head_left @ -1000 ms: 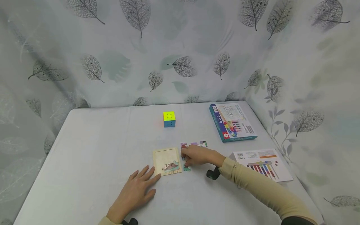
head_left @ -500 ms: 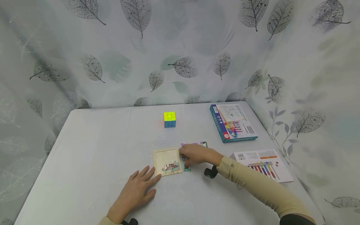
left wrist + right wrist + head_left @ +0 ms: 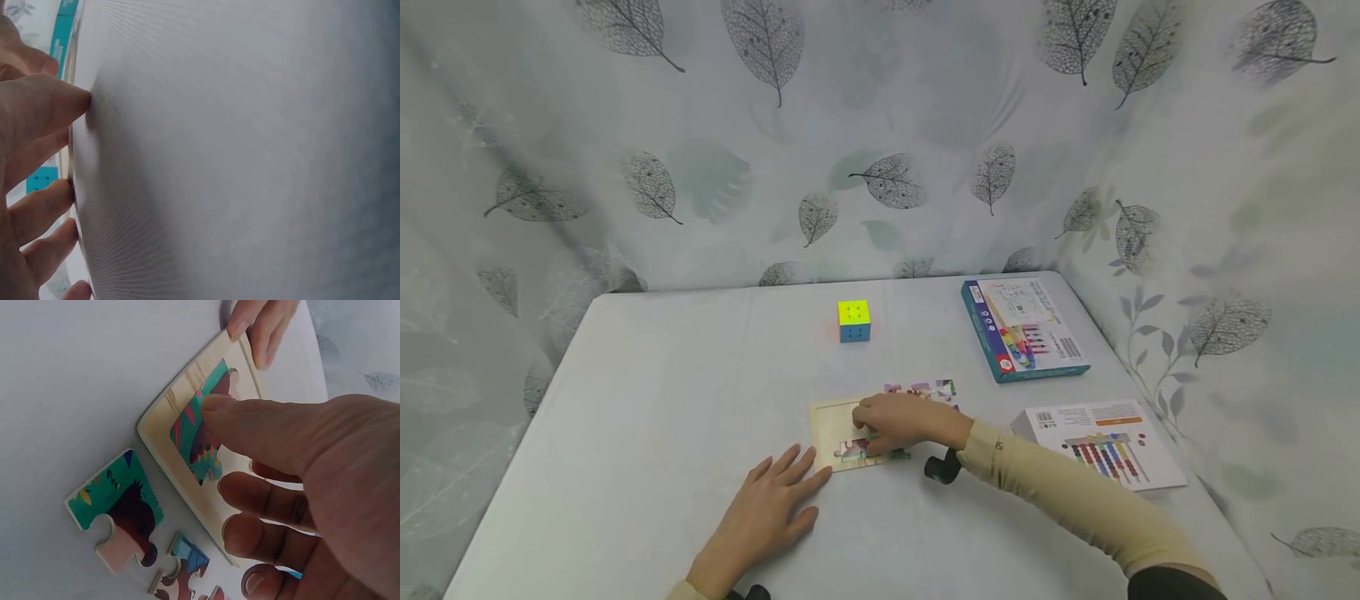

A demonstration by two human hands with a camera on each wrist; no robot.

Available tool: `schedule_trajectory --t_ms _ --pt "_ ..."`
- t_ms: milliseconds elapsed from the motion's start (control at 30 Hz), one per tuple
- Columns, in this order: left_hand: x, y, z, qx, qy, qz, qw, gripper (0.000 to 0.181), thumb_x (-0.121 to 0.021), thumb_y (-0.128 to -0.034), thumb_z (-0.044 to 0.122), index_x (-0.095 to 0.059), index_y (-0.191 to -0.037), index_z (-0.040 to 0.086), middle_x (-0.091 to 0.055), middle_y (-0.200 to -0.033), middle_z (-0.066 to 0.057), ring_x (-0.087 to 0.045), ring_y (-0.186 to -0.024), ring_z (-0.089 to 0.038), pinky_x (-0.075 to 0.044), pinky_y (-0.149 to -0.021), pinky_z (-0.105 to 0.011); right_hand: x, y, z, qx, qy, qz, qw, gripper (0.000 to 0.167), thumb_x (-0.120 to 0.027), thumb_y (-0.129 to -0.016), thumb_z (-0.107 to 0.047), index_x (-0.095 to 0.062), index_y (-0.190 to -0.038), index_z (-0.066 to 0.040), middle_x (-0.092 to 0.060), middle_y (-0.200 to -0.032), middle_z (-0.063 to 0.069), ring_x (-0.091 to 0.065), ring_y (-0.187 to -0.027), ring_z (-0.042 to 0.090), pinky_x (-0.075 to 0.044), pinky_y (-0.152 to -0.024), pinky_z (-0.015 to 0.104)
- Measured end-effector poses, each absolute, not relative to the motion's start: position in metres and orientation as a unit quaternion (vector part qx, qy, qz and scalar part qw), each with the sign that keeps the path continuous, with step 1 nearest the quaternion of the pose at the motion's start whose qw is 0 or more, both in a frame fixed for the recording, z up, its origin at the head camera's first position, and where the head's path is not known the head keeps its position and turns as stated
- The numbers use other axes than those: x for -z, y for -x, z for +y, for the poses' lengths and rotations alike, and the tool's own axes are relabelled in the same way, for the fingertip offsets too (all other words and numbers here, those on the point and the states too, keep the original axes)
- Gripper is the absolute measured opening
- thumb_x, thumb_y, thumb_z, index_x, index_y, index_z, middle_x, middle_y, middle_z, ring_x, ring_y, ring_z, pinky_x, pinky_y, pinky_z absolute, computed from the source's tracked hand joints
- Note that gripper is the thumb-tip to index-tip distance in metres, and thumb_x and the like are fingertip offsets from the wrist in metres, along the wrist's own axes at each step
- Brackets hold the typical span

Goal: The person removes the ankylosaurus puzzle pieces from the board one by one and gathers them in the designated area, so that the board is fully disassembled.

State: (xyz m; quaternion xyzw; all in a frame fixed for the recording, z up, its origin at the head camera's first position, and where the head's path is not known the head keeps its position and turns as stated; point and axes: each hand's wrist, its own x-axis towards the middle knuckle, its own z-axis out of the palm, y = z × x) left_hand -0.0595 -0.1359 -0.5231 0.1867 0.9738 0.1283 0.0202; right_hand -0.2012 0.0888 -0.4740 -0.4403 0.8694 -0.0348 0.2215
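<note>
My left hand (image 3: pixel 767 504) lies flat with fingers spread, its fingertips touching the lower left edge of a wooden puzzle board (image 3: pixel 832 421). In the left wrist view its thumb (image 3: pixel 50 103) rests on the white tabletop. Over the board's right half, my right hand (image 3: pixel 901 419) curls its fingers and pinches a puzzle piece, almost wholly hidden by fingers and thumb. Joined green and dark-red pieces (image 3: pixel 187 440) sit in the board's lower right, partly behind the right thumb (image 3: pixel 250 422). Beside the board lie loose pieces, one a green corner piece (image 3: pixel 128 509).
A yellow-topped cube puzzle (image 3: pixel 853 322) stands behind the board. To the right lie a teal-edged box (image 3: pixel 1026 329) and a white box (image 3: pixel 1105 442) with a picture of colored bars. More loose pieces (image 3: pixel 936 390) lie behind the right hand. Leaf-print curtains surround the white table (image 3: pixel 662 400).
My right hand has moved left from the loose pieces to above the board, uncovering more of those pieces at the back. My left hand has stayed at the board's edge.
</note>
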Motion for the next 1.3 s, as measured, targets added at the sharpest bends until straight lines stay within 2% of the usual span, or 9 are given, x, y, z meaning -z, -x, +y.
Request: schedule_trajectory --t_ms 167,300,433,667,900,1300 --pt "0.524 0.057 -0.137 -0.131 -0.190 0.973 0.009 0.048 -0.071 -0.0881 0.036 -0.065 -0.135 0.030 -0.057 -0.149 -0.005 -0.050 -0.142 -0.032 -0.044 -0.107 -0.062 0.476 0.200 0.085 0.022 0.455 0.864 0.216 0.036 -0.072 -0.092 -0.038 -0.064 -0.120 -0.018 -0.064 -0.104 -0.005 -0.052 -0.084 0.007 -0.049 -0.075 0.016" --pt "0.522 0.056 -0.137 -0.129 -0.192 0.973 0.002 0.048 -0.072 -0.0874 0.035 -0.065 -0.134 0.029 -0.058 -0.148 -0.005 -0.051 -0.141 -0.032 -0.045 -0.107 -0.061 0.479 0.199 0.080 0.002 0.471 0.859 0.201 0.040 -0.072 -0.091 -0.041 -0.064 -0.123 -0.017 -0.060 -0.104 -0.005 -0.050 -0.081 0.006 -0.045 -0.071 0.014" --pt "0.521 0.055 -0.137 -0.129 -0.192 0.973 -0.002 0.048 -0.072 -0.0872 0.034 -0.066 -0.134 0.029 -0.059 -0.147 -0.005 -0.052 -0.140 -0.032 -0.045 -0.106 -0.061 0.480 0.197 0.073 -0.008 0.481 0.854 0.196 0.042 -0.072 -0.091 -0.044 -0.065 -0.120 -0.016 -0.054 -0.099 -0.004 -0.049 -0.078 0.006 -0.039 -0.066 0.014" --pt "0.522 0.057 -0.136 -0.132 -0.199 0.971 0.001 0.047 -0.071 -0.0886 0.035 -0.065 -0.135 0.028 -0.057 -0.149 -0.005 -0.051 -0.141 -0.032 -0.045 -0.107 -0.062 0.486 0.195 0.068 -0.019 0.477 0.857 0.194 0.033 -0.069 -0.094 -0.042 -0.061 -0.113 -0.016 -0.046 -0.090 -0.005 -0.044 -0.076 0.007 -0.033 -0.064 0.017" --pt "0.522 0.057 -0.137 -0.128 -0.199 0.972 -0.003 0.047 -0.071 -0.0877 0.035 -0.065 -0.134 0.028 -0.059 -0.147 -0.005 -0.052 -0.140 -0.032 -0.045 -0.106 -0.061 0.488 0.192 0.067 0.019 0.450 0.864 0.227 0.027 -0.069 -0.094 -0.036 -0.060 -0.111 -0.016 -0.048 -0.088 -0.006 -0.044 -0.076 0.005 -0.035 -0.064 0.017" --pt "0.522 0.057 -0.136 -0.134 -0.200 0.971 -0.016 0.047 -0.072 -0.0866 0.033 -0.067 -0.133 0.027 -0.061 -0.145 -0.007 -0.054 -0.139 -0.033 -0.046 -0.104 -0.062 0.490 0.192 0.068 0.044 0.435 0.866 0.242 0.025 -0.069 -0.095 -0.033 -0.060 -0.112 -0.016 -0.048 -0.092 -0.006 -0.045 -0.081 0.005 -0.038 -0.068 0.016"
